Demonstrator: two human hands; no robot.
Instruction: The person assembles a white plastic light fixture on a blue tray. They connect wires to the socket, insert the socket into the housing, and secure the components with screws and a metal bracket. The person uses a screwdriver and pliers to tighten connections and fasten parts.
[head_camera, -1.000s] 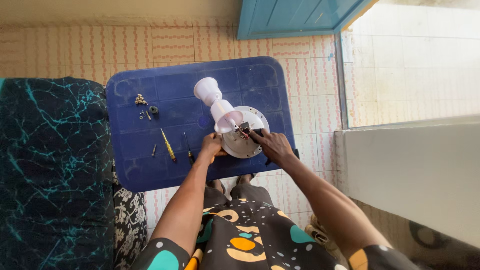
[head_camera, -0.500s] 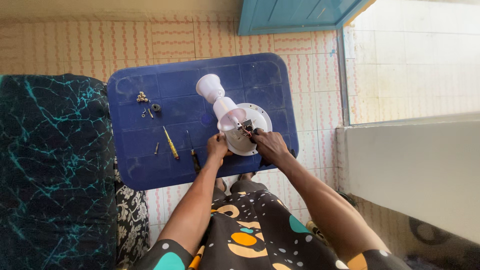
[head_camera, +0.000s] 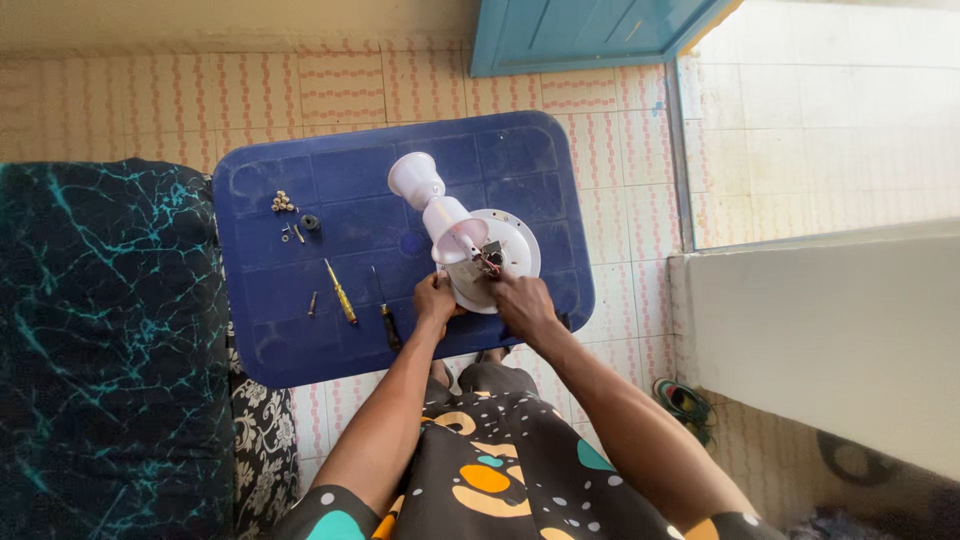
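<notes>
On the blue worktop (head_camera: 300, 340), a white fan base (head_camera: 490, 262) is being gripped at its six o'clock edge by the left hand (head_camera: 436, 298) and right hand (head_camera: 520, 303); screwdrivers (head_camera: 341, 293) are lying at nine o'clock.

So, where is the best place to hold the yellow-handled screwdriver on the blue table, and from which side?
Probably by its yellow handle, coming from above with the left hand, which is nearer. The screwdriver lies flat on the blue table, alone, handle end toward the person and thin shaft pointing away. A darker screwdriver lies apart to its right, so the fingers have room.
</notes>
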